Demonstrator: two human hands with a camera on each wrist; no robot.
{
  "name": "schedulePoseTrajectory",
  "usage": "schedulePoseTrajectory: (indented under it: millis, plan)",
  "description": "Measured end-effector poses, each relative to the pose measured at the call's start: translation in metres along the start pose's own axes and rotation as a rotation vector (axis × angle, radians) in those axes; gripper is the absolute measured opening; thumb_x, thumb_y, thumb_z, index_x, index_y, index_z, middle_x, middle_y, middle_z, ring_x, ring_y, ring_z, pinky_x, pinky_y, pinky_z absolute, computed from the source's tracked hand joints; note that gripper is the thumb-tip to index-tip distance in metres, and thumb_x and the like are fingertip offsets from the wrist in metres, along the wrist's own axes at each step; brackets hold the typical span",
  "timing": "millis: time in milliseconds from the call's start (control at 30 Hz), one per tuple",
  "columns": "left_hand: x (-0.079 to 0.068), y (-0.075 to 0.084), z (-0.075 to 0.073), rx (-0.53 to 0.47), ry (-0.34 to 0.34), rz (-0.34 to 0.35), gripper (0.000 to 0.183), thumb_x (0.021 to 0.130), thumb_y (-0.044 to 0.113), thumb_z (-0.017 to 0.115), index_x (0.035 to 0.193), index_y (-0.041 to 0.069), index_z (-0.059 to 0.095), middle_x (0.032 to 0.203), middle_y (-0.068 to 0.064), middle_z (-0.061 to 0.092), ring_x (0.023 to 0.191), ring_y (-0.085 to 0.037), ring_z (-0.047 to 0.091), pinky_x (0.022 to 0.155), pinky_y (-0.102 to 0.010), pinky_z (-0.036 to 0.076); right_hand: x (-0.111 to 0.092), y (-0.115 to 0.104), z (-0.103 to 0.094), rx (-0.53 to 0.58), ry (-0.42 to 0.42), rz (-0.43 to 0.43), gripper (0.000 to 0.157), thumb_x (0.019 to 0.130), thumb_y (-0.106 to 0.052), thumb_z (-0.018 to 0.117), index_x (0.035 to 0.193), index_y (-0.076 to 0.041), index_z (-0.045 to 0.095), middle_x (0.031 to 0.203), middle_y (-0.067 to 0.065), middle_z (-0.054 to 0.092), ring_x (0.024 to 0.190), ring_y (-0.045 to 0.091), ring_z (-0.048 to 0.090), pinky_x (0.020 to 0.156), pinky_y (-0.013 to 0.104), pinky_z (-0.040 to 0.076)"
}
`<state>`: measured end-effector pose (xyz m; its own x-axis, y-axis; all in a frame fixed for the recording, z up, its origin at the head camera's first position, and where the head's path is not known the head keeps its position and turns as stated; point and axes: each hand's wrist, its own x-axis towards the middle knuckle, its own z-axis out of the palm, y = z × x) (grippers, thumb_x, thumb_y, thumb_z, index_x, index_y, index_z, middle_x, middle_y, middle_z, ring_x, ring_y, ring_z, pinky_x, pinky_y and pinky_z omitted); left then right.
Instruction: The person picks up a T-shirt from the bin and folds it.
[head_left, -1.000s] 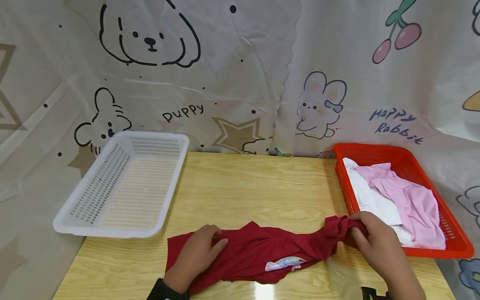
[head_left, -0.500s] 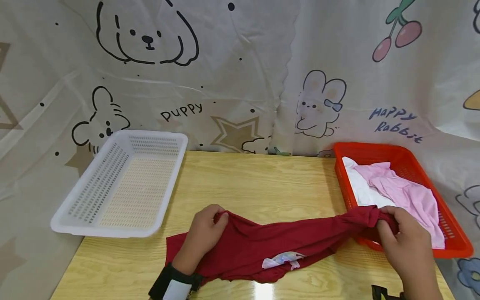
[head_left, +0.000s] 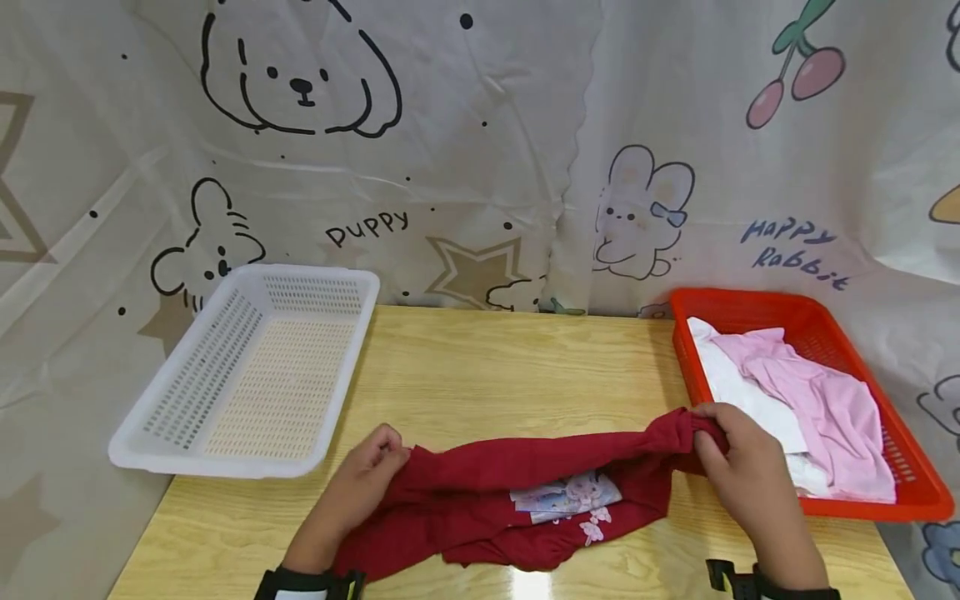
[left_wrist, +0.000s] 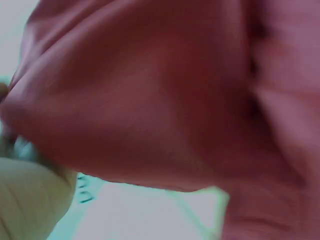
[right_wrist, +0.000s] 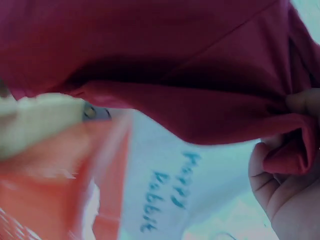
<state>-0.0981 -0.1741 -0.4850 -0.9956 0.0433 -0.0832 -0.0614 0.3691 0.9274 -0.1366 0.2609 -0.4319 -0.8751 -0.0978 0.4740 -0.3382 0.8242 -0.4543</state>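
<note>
A dark red shirt [head_left: 480, 475] with a pale picture print and small pink butterflies stretches between my hands above the front of the table. My left hand [head_left: 367, 475] pinches its upper left edge between thumb and fingers. At the other end my right hand [head_left: 750, 475] grips a bunched part of the cloth. In the right wrist view, the thumb and fingers curl round a fold of the shirt [right_wrist: 210, 120]. Red cloth [left_wrist: 150, 100] fills most of the left wrist view, blurred, and the left fingers [left_wrist: 30, 150] show only partly at its edge.
To the right stands a red basket [head_left: 813, 507] holding a white garment [head_left: 750, 408] and a pink garment [head_left: 825, 400]. A white perforated basket [head_left: 277, 392] sits at the left. Behind the wooden table [head_left: 517, 367] hangs a printed cloth backdrop [head_left: 465, 150].
The left hand has gone from resting on the shirt to pinching its edge, and moved left. The right hand went right over the red basket's edge, then back left. The print shows more fully.
</note>
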Motion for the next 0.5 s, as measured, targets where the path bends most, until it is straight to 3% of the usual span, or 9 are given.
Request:
schedulePoseTrajectory:
  millis: [67,100,200,267,367,500]
  plan:
    - [0.001,-0.013,0.014,0.212,-0.066,-0.036,0.024,0.095,0.036,0.052,0.100,0.013,0.055,0.058,0.005,0.042,0.052,-0.008,0.040,0.050,-0.026,0.036,-0.003,0.003,0.012,0.004,-0.073,-0.006,0.021,0.078,0.001,0.062,0.098,-0.006,0.063,0.089,0.014,0.066,0.074,0.025,0.056,0.061,0.048,0.046]
    - [0.000,-0.016,0.020,0.321,-0.098,-0.041,0.033,0.093,0.042,0.054,0.109,0.014,0.057,0.061,0.004,0.050,0.056,-0.009,0.046,0.053,-0.028,0.041,-0.005,0.005,0.017,0.009,-0.103,0.000,0.021,0.079,0.001,0.062,0.098,-0.006,0.063,0.089,0.014,0.066,0.074,0.025,0.056,0.061,0.048,0.046]
    - [-0.001,-0.021,0.037,0.593,-0.151,0.009,0.050,0.088,0.039,0.062,0.127,0.009,0.054,0.087,-0.008,0.065,0.080,-0.020,0.060,0.068,-0.038,0.052,-0.009,0.008,0.026,0.011,-0.154,0.026,0.022,0.080,-0.001,0.064,0.101,-0.006,0.062,0.092,0.016,0.067,0.077,0.026,0.058,0.064,0.049,0.048]
    - [-0.003,-0.023,0.043,0.708,-0.146,0.054,0.050,0.083,0.031,0.069,0.125,0.007,0.057,0.102,-0.013,0.063,0.094,-0.025,0.059,0.077,-0.042,0.052,-0.011,0.008,0.029,0.014,-0.168,0.046,0.025,0.080,-0.003,0.065,0.104,-0.004,0.062,0.094,0.017,0.066,0.079,0.027,0.059,0.066,0.050,0.049]
    - [0.000,-0.024,0.047,0.732,-0.092,0.086,0.029,0.079,0.022,0.073,0.104,0.009,0.066,0.097,-0.008,0.058,0.084,-0.019,0.056,0.071,-0.036,0.052,-0.013,0.011,0.030,0.000,-0.172,0.066,0.028,0.080,-0.004,0.066,0.108,-0.003,0.062,0.094,0.019,0.067,0.081,0.030,0.061,0.068,0.053,0.049]
    - [0.005,-0.018,0.038,0.571,-0.049,0.094,0.013,0.077,0.014,0.074,0.083,0.013,0.063,0.086,0.002,0.053,0.074,-0.011,0.047,0.065,-0.031,0.046,-0.012,0.016,0.024,-0.030,-0.190,0.104,0.025,0.080,-0.005,0.065,0.105,-0.005,0.064,0.092,0.020,0.068,0.080,0.032,0.061,0.066,0.054,0.048]
